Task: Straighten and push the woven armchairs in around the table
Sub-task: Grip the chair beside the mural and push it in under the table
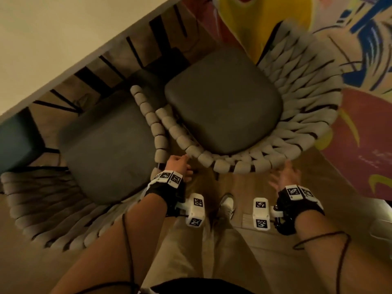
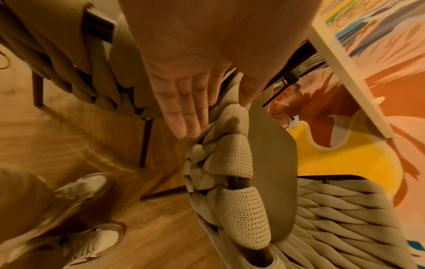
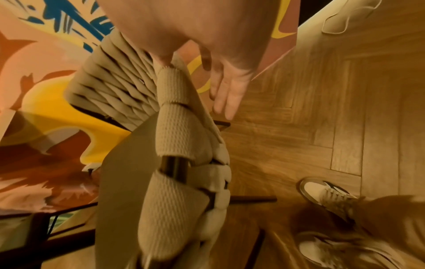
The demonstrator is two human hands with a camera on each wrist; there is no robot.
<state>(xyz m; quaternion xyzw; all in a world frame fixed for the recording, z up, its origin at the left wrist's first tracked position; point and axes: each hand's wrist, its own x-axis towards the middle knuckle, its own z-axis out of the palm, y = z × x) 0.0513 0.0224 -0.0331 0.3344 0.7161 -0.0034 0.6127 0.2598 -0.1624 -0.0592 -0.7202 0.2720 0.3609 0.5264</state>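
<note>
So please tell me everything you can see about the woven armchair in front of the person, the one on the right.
The right armchair has a curved back and arms of thick beige knitted rope wrapped on a dark metal frame, which shows in gaps. A dark grey seat cushion lies in it. It stands partly on the colourful rug, turned at an angle, its arm against the left armchair. The left hand and the right hand, fingers straight, are at its back rim.

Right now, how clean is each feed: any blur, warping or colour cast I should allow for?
Head view: dim and warm, fisheye-bent table edge, right hand smeared. Left wrist view: orange cast, floor and shoes streaked, left hand sharp. Right wrist view: woven armchair rim soft, lower corner blurred.
</note>
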